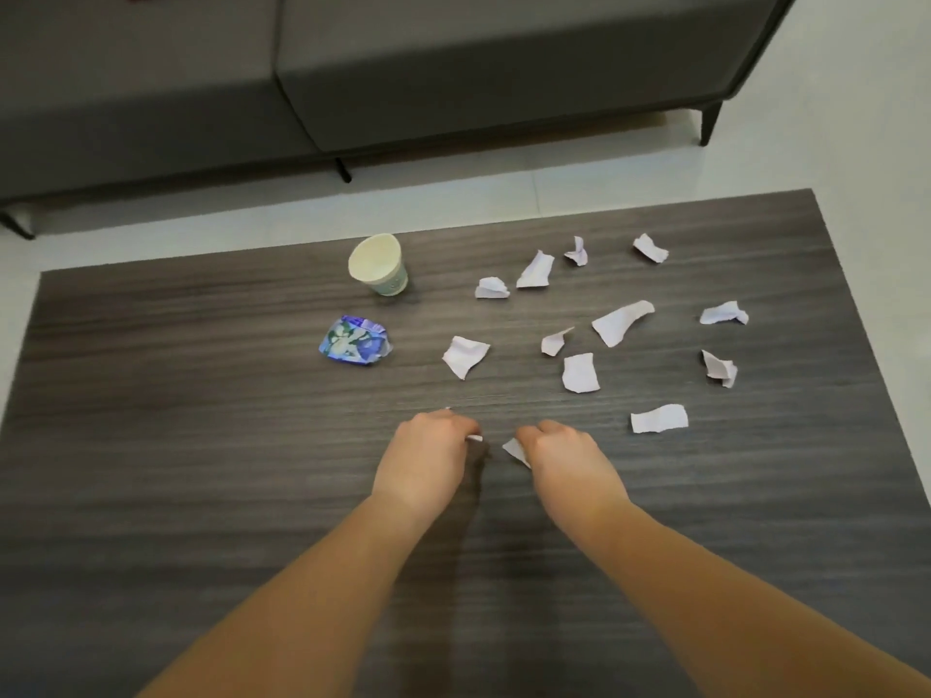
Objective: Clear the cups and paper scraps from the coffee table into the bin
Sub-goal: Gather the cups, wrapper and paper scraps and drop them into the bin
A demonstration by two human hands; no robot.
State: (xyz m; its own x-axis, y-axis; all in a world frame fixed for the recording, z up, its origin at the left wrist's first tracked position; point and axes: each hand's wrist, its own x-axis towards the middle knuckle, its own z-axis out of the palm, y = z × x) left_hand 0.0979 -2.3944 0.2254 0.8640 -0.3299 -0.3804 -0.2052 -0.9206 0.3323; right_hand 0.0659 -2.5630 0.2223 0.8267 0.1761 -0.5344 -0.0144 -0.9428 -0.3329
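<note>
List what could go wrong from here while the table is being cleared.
1. Each hand, left hand and right hand, pinches only one small scrap; many scraps remain scattered, so some may be missed or drop.
2. The paper cup lies tipped near the table's far edge and could roll off if nudged.
3. No bin is in view.

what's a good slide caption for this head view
Both hands, left and right, pinch paper scraps off a coffee table beside a cup.
</note>
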